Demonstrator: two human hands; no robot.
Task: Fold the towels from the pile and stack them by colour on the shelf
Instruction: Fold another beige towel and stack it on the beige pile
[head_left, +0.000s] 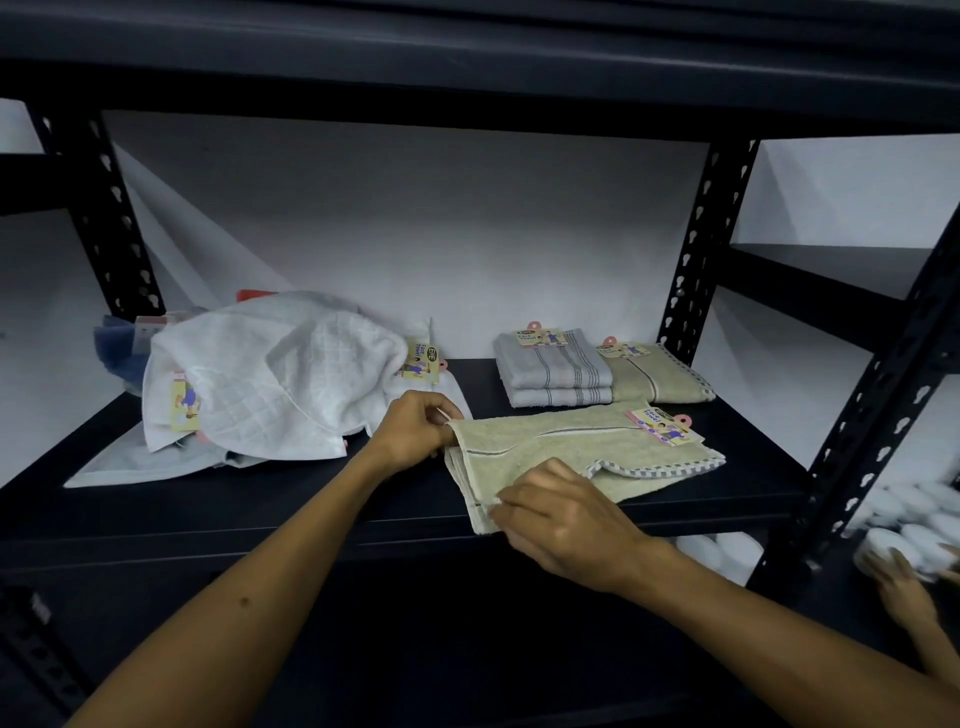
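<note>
1. Both hands pinch one green towel (545, 447) at the front of the shelf (727, 499): right hand (561, 519) its near corner, left hand (415, 431) its left edge.
2. Behind stand two folded grey towels (553, 366) and one folded green towel (657, 376), touching.
3. One pile (270, 379) lies left.

Both hands — left hand (415, 426), right hand (563, 517) — pinch green towel (561, 452).

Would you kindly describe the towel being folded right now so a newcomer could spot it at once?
On the dark shelf, look at the front right, ahead of the two folded stacks. The beige towel lies there half-folded, gripped by the left hand and right hand. Unlike the stacked beige towel behind, it is loose.
</note>
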